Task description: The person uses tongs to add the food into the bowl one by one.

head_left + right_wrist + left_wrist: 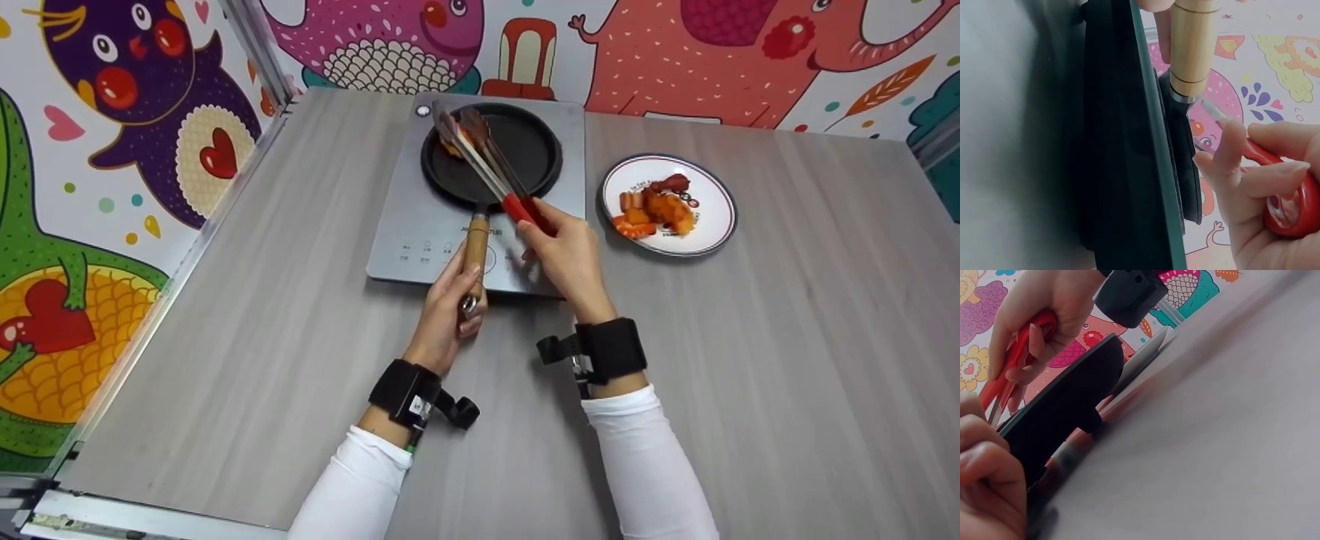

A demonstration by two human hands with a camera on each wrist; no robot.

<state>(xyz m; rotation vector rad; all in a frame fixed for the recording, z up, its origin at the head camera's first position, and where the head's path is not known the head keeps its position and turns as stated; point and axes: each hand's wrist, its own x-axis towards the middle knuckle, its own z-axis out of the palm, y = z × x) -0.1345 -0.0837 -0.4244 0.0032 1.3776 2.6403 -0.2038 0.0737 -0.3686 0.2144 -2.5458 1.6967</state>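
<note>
One pan; one pair of tongs; one hob; one plate; two wristbands.

Grey wood-grain tabletop. Directly on it stand a silver-topped induction cooktop, set at the far edge with its control panel toward the viewer, and, just to the right, a round white plate with a dark rim.

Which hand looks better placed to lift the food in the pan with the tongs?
Probably the right hand: it grips the tongs, whose tips are at the food in the pan, and the plate sits on its side. The left hand is occupied, holding the pan's wooden handle.
</note>
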